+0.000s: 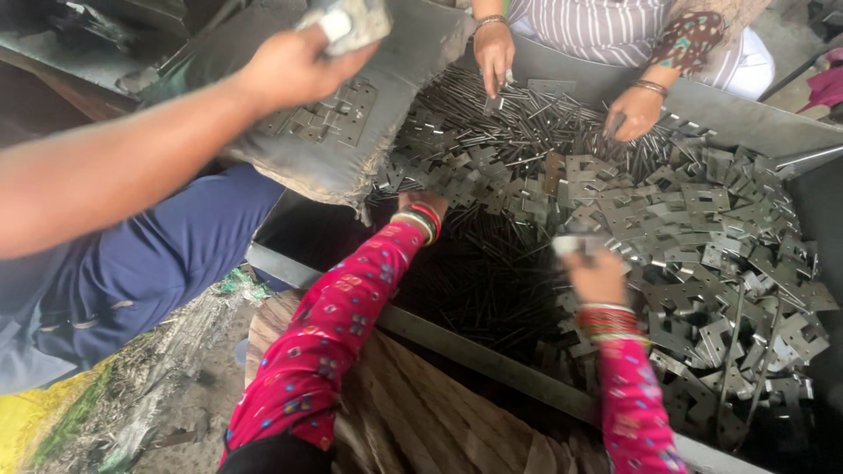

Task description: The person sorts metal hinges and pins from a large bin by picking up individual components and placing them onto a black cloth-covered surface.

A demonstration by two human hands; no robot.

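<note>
Grey sheet-metal tray (492, 358) fills the view, heaped with stamped flat plates (720, 237) and thin dark pins (492, 132).

We note our right hand (599, 274), past the tray's near rim, closed around a small stack of plates (575, 243). The stack sits just above the knuckles. Its long axis appears to run roughly parallel to that rim, the free end pointing left.

Our left hand (423, 207) reaches farther from the near rim, into the pile's edge. The fingers are buried, so we cannot tell whether they are apart or together.

Handling judgement: plates stiff, thin, light singly but heavy when stacked. Cut edges likely sharp, faces possibly oily and prone to sliding. Best gripped across the stack's flat faces, thumb opposing fingers, away from notched corners.

Beyond the far rim, another person's two hands (493, 54) sort pins. A co-worker's hand (294, 66) holds parts above a grey sack (351, 158) carrying more plates.
</note>
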